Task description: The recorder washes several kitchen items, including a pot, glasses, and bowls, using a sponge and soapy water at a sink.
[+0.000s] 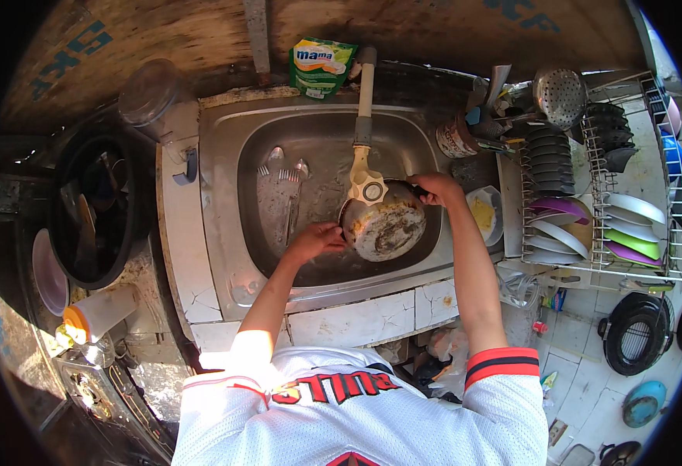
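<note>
Over the steel sink (pixel 325 128), a metal pot (pixel 389 233) is tilted so that its blackened, stained underside faces me. My left hand (pixel 319 241) has its fingers closed at the pot's left side. At the upper right side, my right hand (pixel 439 189) grips the pot by a dark handle. A beige tap (pixel 367 186) with a star-shaped knob hangs just above the pot and hides part of its far rim. Several spoons and forks (pixel 289 177) lie on the sink bottom, left of the pot.
A plastic container with a yellow sponge (pixel 484 213) sits by the sink's right edge. Farther right stands a wire dish rack (pixel 597 268) with plates and bowls. A black basin (pixel 96 272) is at the left; a green detergent pouch (pixel 321 70) stands behind the sink.
</note>
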Tool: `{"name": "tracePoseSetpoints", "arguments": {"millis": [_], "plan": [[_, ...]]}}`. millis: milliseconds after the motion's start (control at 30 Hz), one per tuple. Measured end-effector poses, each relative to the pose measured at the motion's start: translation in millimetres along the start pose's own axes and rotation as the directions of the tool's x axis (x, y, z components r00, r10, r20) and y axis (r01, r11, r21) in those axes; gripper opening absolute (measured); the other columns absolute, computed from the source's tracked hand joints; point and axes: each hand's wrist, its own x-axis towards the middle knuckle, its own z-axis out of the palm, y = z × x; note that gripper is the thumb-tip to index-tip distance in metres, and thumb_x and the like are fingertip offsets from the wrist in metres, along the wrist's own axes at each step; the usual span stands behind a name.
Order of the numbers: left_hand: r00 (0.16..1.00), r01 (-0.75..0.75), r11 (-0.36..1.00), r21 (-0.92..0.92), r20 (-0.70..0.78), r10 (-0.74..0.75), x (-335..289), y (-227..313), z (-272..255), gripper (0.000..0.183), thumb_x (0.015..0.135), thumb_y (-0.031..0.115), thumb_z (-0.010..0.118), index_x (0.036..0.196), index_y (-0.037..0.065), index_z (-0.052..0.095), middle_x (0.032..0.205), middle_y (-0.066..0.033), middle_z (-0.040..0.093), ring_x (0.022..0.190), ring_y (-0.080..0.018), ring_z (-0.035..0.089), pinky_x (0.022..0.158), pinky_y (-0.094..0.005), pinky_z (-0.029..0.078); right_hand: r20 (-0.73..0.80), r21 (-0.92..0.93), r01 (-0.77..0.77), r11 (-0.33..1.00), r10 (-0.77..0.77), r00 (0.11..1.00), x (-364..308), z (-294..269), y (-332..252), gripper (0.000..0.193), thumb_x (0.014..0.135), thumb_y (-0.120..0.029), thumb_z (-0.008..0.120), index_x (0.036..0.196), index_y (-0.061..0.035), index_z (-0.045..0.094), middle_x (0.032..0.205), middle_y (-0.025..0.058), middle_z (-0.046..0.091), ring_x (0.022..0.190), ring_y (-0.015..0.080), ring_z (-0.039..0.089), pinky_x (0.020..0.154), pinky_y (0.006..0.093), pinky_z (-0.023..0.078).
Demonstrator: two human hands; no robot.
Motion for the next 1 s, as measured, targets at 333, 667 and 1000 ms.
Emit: {"name": "tracePoseSetpoints", "arguments": {"millis": [333, 667, 1000], "plan": [[0.951, -0.176, 0.952, 0.25, -0.205, 0.23, -30, 8, -36, 0.027, 0.096, 0.023, 0.052, 0.104, -0.002, 0.058, 0.077, -0.0088, 0.06, 0.066, -0.0173, 0.064, 0.059, -0.0292, 0.056, 0.05, 0.091, 0.45, 0.888, -0.456, 0.889, 23, 44, 38, 0.038, 0.088, -0.04, 0.062, 0.068, -0.0068, 0.062, 0.055, 0.0006, 0.051, 0.044, 0.0084, 0.04, 0.042, 0.0244, 0.032], [0.93, -0.166, 0.854, 0.493, -0.209, 0.302, -19, 42, 1, 0.026, 0.096, 0.022, 0.052, 0.093, -0.002, 0.062, 0.06, -0.0045, 0.057, 0.053, -0.0112, 0.058, 0.049, -0.0259, 0.048, -0.098, 0.274, 0.384, 0.882, -0.372, 0.923, 84, 55, 69, 0.019, 0.083, -0.018, 0.057, 0.066, -0.0098, 0.059, 0.057, -0.0007, 0.049, 0.048, 0.009, 0.04, 0.043, 0.0276, 0.029], [0.838, -0.199, 0.871, 0.449, -0.384, 0.389, -12, 66, -10, 0.028, 0.093, 0.023, 0.055, 0.086, -0.002, 0.064, 0.055, -0.0037, 0.054, 0.044, -0.0102, 0.053, 0.043, -0.0262, 0.042, -0.015, 0.373, 0.297, 0.879, -0.314, 0.949, 94, 77, 79, 0.019, 0.083, -0.015, 0.058, 0.065, -0.0108, 0.054, 0.058, -0.0012, 0.046, 0.048, 0.0096, 0.04, 0.041, 0.0279, 0.031]]}}
